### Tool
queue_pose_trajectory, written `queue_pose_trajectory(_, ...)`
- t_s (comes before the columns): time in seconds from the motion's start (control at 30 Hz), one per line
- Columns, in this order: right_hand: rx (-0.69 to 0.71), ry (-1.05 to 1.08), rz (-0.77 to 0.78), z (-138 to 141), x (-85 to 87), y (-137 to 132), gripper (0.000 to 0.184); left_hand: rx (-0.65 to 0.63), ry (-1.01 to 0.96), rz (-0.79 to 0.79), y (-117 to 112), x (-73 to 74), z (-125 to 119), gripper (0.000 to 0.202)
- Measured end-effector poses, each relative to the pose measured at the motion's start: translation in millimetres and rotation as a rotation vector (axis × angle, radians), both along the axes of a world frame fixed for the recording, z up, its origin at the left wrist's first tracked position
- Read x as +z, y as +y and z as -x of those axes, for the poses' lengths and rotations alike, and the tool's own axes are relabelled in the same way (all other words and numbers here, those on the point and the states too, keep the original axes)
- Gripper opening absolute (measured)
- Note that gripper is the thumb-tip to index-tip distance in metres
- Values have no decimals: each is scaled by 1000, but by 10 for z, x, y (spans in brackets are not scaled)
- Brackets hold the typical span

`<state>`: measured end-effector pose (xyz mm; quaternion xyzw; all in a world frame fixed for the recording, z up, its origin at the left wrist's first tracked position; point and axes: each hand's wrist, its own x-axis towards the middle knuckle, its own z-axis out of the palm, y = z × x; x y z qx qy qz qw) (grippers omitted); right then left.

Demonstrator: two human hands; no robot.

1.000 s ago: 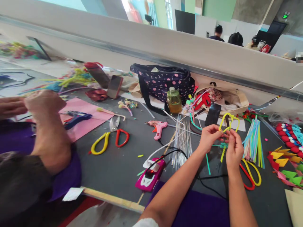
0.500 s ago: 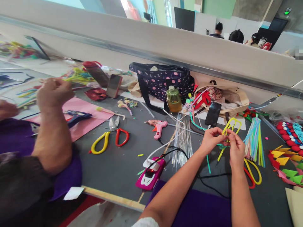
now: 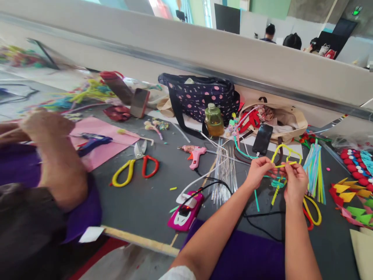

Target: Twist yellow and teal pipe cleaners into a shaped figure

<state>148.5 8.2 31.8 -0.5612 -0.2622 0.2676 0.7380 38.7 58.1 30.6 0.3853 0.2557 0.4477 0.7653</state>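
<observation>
Between my two hands is a yellow pipe cleaner (image 3: 287,147), bent into an open loop with corners. My left hand (image 3: 261,171) pinches its left end, fingers closed. On the right side my right hand (image 3: 295,181) grips the same loop between thumb and fingers. Below the fingers lie a teal piece (image 3: 277,183) and a twisted yellow stem (image 3: 274,196); whether they join the loop I cannot tell. A bundle of pastel pipe cleaners (image 3: 315,171) stands just right of my right hand, with yellow-and-red-handled scissors (image 3: 314,210) partly behind my wrist.
A pink glue gun (image 3: 196,153), silver wire stems (image 3: 223,175) and a magenta device (image 3: 186,212) with black cable lie left of my arms. Open scissors (image 3: 136,163) rest farther left, near a co-worker's arm (image 3: 61,163). A phone (image 3: 262,139) and a patterned bag (image 3: 201,101) sit behind.
The yellow loop has widened and turned flatter, and my hands have spread slightly apart, the right one shifting right. The co-worker's hand has moved left and down.
</observation>
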Motion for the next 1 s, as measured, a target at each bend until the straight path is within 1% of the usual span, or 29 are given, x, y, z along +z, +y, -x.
queue_pose_trajectory(0.17,-67,-63,-44,-1,-1,7,28,-39,19,-6,-5,-9,-13,21)
queue_pose_trajectory(0.37,-70,-103,-25,-18,-12,1,29,-130,25,-24,-3,-11,2,23)
queue_pose_trajectory(0.53,-74,-101,-20,-39,-30,-4,30,-235,20,-9,-3,-8,11,25)
queue_pose_trajectory(0.7,-57,-67,-15,-53,-22,-4,32,-242,18,-17,-21,-3,-7,30)
queue_pose_trajectory(0.8,-75,-68,-24,-41,-1,-11,31,-231,20,-22,-22,-12,-15,29)
queue_pose_trajectory(0.87,-112,-122,-43,-23,19,-22,29,-220,25,-18,-20,-19,-15,28)
queue_pose_trajectory(1.0,-190,-350,-53,34,72,-60,27,-206,37,4,-12,-30,-7,28)
